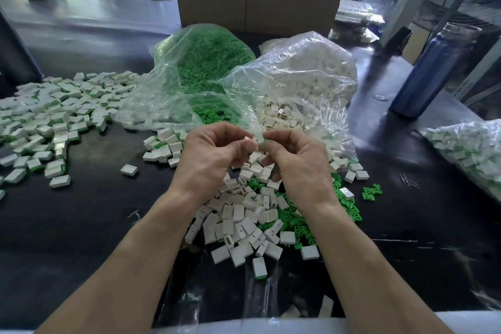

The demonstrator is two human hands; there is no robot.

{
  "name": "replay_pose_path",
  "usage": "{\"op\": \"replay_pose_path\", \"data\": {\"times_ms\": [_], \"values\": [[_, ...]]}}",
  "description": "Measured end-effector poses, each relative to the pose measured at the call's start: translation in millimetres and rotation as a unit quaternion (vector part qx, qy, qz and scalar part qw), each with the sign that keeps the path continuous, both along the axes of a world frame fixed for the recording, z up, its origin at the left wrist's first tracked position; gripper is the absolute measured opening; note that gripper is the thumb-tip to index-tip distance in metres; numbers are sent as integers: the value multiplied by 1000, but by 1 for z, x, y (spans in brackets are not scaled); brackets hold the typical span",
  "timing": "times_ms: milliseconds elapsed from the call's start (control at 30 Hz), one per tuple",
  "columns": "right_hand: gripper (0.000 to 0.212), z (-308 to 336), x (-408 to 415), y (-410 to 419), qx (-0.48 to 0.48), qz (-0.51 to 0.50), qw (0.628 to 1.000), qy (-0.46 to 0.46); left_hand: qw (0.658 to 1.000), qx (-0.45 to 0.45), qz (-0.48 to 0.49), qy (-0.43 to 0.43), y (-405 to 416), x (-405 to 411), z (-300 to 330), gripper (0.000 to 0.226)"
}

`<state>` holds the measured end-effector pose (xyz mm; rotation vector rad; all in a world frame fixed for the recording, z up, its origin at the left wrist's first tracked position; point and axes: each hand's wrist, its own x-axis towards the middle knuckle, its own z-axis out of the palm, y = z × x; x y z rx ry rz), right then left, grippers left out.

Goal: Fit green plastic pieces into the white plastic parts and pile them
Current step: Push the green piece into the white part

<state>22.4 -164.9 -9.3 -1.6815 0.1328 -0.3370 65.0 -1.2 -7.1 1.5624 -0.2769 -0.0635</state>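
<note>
Finished white-and-green parts (54, 114) are lying along the tabletop's (95, 211) left edge. At its middle, the left hand (214, 154) is pinching a white part (253, 141), the right hand (295, 154) pinching a green piece (264, 144), above loose white parts (238, 219).

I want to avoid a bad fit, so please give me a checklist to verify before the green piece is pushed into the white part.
1. Right hand pinches a green piece: ok.
2. Left hand holds a white part: cannot tell, mostly hidden by fingers.
3. Piece lined up with the part's slot: cannot tell, too small.
4. Loose white parts near on the black table: ok.
5. Loose green pieces near: ok.
6. Pile of finished parts within sight at left: ok.
</note>
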Motion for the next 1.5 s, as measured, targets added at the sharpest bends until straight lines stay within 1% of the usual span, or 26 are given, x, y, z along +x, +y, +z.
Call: {"op": "replay_pose_path", "data": {"times_ms": [100,200,300,533,733,833,1000,1300,1500], "values": [[9,0,0,0,20,-2,1000,-8,999,-36,-1,28,-2,0,0,15],[8,1,0,-2,61,-2,998,-23,996,-72,-5,51,-3,-1,2,24],[8,1,0,-3,71,3,997,-35,994,-88,-14,66,-5,-2,5,26],[8,0,-1,-2,76,17,996,-50,993,-80,-40,77,-5,-2,3,20],[8,2,-1,-2,59,11,997,-42,995,-60,-43,60,-5,-3,2,33],[7,2,-1,-2,51,4,998,-39,998,-38,-38,41,-4,-1,0,28],[4,2,0,-1,8,-7,999,-47,999,1,-20,30,-2,2,-4,8],[5,1,-2,6,-13,-34,998,-45,1000,-7,12,27,-12,-5,-8,6],[8,1,-3,15,17,-60,996,-62,998,-42,40,41,-18,-10,-5,6]]}}
